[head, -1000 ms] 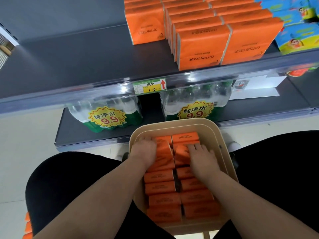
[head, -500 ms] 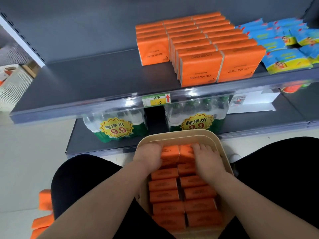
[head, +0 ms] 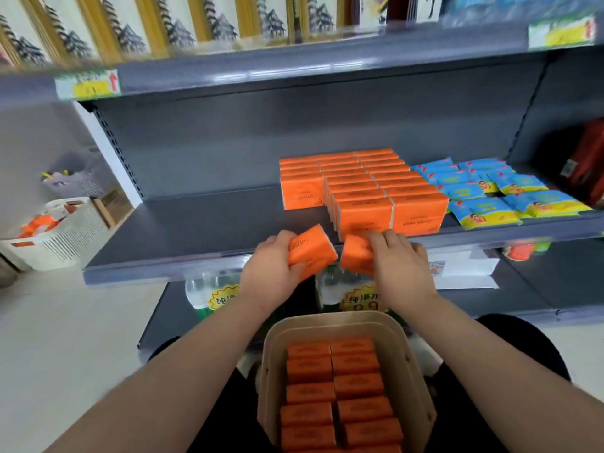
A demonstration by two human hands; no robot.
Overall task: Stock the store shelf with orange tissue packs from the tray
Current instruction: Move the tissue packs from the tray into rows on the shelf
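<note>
Tissue packs [head: 312, 253] now above tray [head: 271, 371] (in left hand [head: 268, 276], right hand [head: 402, 273])

Both forearms stretch forward, side by side. The left hand [head: 273, 273] grips an orange tissue pack [head: 312, 253]. The right hand [head: 403, 269] curls its fingers over a second orange tissue pack [head: 356, 258].

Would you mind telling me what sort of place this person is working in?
Most likely a small shop or supermarket aisle: a grey metal shelf holds neat rows of orange tissue packs, a price tag sits on the upper shelf edge, and bundled water bottles below carry price stickers.
</note>
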